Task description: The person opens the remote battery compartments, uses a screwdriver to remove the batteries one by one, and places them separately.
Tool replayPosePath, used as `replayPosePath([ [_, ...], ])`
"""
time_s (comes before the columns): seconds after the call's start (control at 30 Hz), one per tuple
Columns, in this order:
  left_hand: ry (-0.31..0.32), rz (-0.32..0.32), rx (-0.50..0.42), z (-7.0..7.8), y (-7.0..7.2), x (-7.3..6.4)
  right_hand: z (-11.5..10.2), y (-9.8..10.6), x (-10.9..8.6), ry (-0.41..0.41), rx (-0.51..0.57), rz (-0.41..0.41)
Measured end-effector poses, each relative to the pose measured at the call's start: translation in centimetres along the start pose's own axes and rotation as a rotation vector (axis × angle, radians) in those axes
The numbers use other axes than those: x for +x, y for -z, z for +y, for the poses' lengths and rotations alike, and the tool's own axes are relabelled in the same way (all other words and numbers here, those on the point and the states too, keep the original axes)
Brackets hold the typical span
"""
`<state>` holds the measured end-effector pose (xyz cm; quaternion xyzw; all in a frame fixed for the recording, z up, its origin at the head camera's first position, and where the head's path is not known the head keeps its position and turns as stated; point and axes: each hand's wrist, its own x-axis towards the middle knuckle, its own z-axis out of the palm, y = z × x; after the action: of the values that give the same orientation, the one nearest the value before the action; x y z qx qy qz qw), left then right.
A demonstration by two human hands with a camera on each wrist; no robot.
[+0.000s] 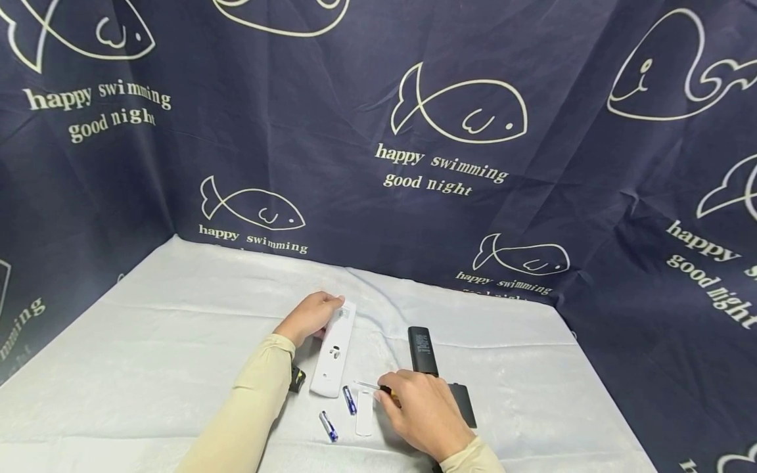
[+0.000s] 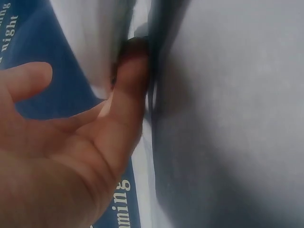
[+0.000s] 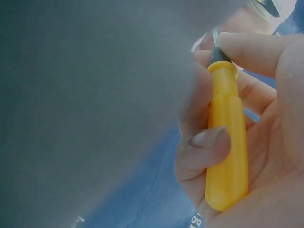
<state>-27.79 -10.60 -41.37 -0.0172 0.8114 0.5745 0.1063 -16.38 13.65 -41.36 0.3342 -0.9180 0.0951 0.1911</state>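
My left hand (image 1: 313, 315) holds a white remote control (image 1: 328, 376) by its far end, thumb on the upper face. The remote lies back side up, with small openings near its middle; its near end points towards me. In my right hand (image 1: 428, 414) is a screwdriver with a yellow handle (image 3: 227, 137), gripped with curled fingers. Its thin metal shaft (image 1: 365, 384) points left towards the remote's near end, apart from it. Below the shaft lies a white battery cover (image 1: 364, 415). Two blue and silver batteries (image 1: 349, 399) lie beside the cover and further left.
A black remote control (image 1: 422, 349) lies beyond my right hand. Partly behind that hand is a flat black item (image 1: 463, 404). A small black and yellow object (image 1: 298, 378) sits beside my left sleeve. White cloth (image 1: 520, 394) covers the table; dark printed curtains stand around it.
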Motion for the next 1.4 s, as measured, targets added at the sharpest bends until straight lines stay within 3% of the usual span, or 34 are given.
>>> replayPosePath([
  [0.27,-0.013,-0.030,-0.008,0.4,0.0,0.0,0.3,0.2,0.1,0.003,-0.001,0.002],
  [0.63,0.063,0.077,0.022,-0.1,0.0,-0.1,-0.1,0.1,-0.2,0.008,0.008,-0.019],
  [0.93,0.061,0.098,0.049,-0.1,-0.3,0.1,0.5,0.5,0.3,0.032,0.000,0.012],
  [1.4,0.026,0.123,0.082,-0.6,0.4,0.2,1.6,1.9,0.1,-0.048,-0.018,-0.023],
])
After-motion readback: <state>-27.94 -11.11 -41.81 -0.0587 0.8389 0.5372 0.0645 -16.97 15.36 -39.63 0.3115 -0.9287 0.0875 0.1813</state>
